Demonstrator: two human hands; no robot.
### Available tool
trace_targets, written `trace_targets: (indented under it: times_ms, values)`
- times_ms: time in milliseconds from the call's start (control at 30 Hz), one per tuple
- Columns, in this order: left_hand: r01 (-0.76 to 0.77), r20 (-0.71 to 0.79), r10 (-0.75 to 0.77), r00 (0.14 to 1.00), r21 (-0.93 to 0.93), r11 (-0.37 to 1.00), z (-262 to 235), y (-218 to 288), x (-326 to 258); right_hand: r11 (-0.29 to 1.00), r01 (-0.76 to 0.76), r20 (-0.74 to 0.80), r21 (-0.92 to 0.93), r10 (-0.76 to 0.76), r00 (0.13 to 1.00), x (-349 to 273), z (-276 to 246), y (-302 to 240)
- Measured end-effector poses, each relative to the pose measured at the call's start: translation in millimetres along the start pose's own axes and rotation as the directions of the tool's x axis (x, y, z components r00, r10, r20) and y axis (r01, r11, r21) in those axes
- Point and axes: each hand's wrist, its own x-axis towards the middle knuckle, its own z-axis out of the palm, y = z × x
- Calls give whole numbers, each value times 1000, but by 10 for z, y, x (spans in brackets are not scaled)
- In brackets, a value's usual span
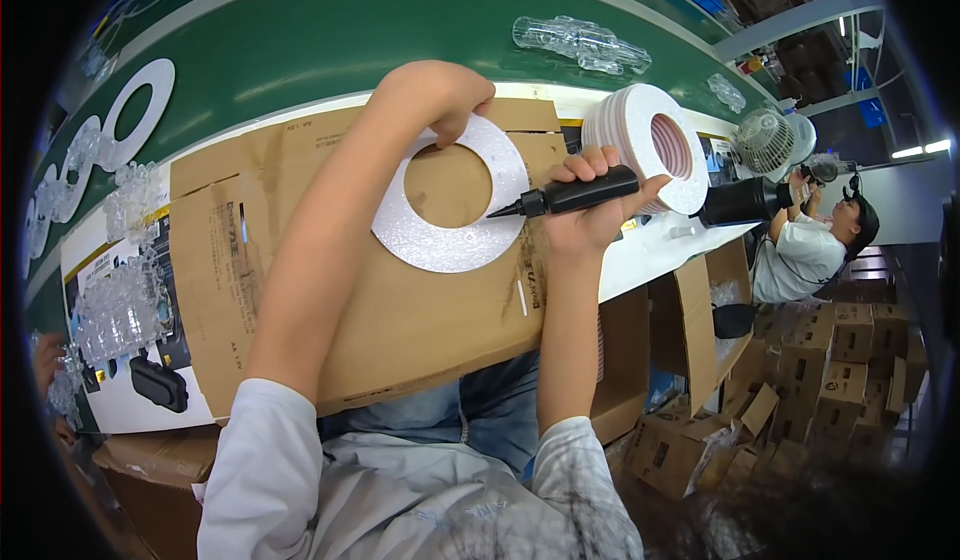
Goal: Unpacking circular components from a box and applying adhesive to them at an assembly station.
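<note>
A flat white glittery ring (440,254) lies on a flattened cardboard sheet (400,310) in front of me. My left hand (440,100) reaches across to its far side, bent over the rim, with the thumb side at the inner edge; most of its fingers are hidden. My right hand (590,205) is closed around a black squeeze bottle (585,192) with a tapered nozzle. The bottle is held nearly level, and its tip points left over the right part of the ring, close to the inner edge. Whether the tip touches cannot be told.
A stack of white rings (620,140) stands at the right, beside a large black bottle (740,203) and a white fan (768,143). Clear plastic parts (125,305) and a black case (158,385) lie left. More clear parts (580,42) lie on the green belt. Another person (805,250) works far right.
</note>
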Motion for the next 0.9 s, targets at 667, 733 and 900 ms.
trace_targets:
  times_ms: [667, 733, 900]
  values:
    - [-32, -16, 33, 999, 6, 999, 26, 2, 38, 971, 186, 362, -150, -121, 924, 59, -198, -30]
    - [-26, -20, 25, 999, -6, 1000, 31, 8, 52, 962, 207, 368, -180, -130, 921, 61, -198, -16]
    - [-25, -31, 24, 999, -21, 999, 31, 17, 46, 960, 213, 359, -185, -135, 924, 61, -193, -11]
